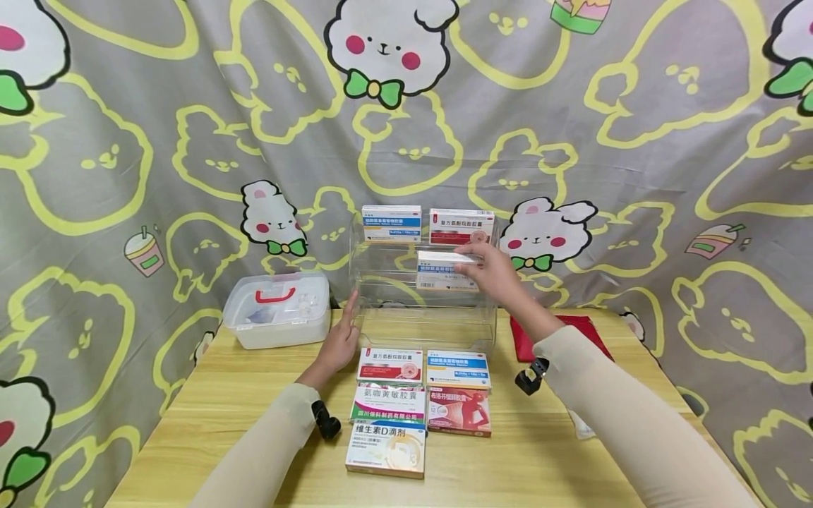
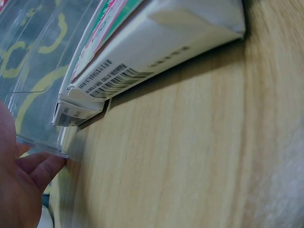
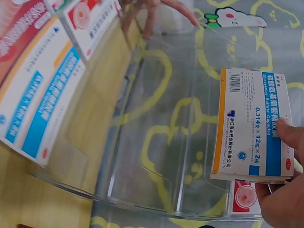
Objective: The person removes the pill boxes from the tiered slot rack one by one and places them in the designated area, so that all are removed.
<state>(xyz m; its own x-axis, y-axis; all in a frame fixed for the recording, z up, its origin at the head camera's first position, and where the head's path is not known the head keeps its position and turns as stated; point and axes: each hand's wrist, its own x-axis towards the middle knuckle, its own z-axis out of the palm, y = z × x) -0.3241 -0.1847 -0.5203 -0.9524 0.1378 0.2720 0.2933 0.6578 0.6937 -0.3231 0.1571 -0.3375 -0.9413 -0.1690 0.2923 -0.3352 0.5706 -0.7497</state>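
Observation:
My right hand (image 1: 492, 274) pinches a blue-and-white medicine box (image 1: 438, 275) in front of the middle tier of a clear display rack (image 1: 422, 328). In the right wrist view, the thumb lies on the front of this medicine box (image 3: 247, 128), with fingers behind it. At the rack's left side is my left hand (image 1: 341, 343), its index finger extended upward along the side. The left wrist view shows fingers (image 2: 45, 168) of that hand touching the rack's edge. On the top tier stand another blue-and-white box (image 1: 392, 224) and a red-and-white box (image 1: 461, 227).
Before the rack lie a red-and-white box (image 1: 390, 365), a blue-and-white box (image 1: 457, 369), a green-and-purple box (image 1: 389, 403), a pink box (image 1: 459, 410) and a vitamin D box (image 1: 385, 450). A lidded plastic case (image 1: 279, 310) stands left; red cloth (image 1: 524, 342) lies right. A patterned curtain (image 1: 413, 162) hangs behind.

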